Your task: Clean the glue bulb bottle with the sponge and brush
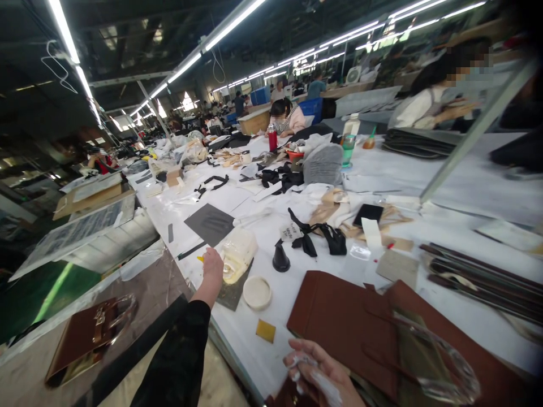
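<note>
My left hand reaches forward over the white table, closed around something small and yellow next to a cream plastic container on a grey pad. My right hand is at the near table edge, fingers curled around crumpled clear plastic film. Beside it lies a large brown leather panel with a clear plastic piece on it. A white round lid, a small yellow square and a black cone lie between my hands.
A black ribbon bow, a dark grey sheet, stacked dark strips and scattered fabric scraps cover the table. A brown bag sits lower left. A red bottle and several seated people are farther back.
</note>
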Action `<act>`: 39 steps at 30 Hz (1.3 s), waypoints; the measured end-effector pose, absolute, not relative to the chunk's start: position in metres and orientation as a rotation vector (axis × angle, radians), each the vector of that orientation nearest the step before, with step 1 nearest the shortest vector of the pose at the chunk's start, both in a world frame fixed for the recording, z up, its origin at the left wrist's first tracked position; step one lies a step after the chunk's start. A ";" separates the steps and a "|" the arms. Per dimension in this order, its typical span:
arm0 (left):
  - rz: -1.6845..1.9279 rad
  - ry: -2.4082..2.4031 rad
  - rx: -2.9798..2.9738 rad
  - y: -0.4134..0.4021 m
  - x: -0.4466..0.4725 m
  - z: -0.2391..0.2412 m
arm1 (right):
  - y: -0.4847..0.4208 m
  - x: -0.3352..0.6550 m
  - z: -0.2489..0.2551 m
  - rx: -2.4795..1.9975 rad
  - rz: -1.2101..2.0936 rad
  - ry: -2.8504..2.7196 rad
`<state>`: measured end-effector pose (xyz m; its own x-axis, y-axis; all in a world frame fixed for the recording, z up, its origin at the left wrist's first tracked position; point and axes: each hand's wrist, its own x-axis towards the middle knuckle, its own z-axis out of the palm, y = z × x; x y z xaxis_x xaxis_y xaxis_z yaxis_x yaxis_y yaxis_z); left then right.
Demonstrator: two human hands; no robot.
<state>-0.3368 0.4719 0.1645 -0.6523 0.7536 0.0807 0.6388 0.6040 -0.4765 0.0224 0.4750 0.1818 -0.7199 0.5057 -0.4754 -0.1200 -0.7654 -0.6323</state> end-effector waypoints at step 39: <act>-1.570 -3.143 -0.676 0.299 -0.173 0.101 | 0.626 -0.091 0.144 -1.056 1.120 -2.165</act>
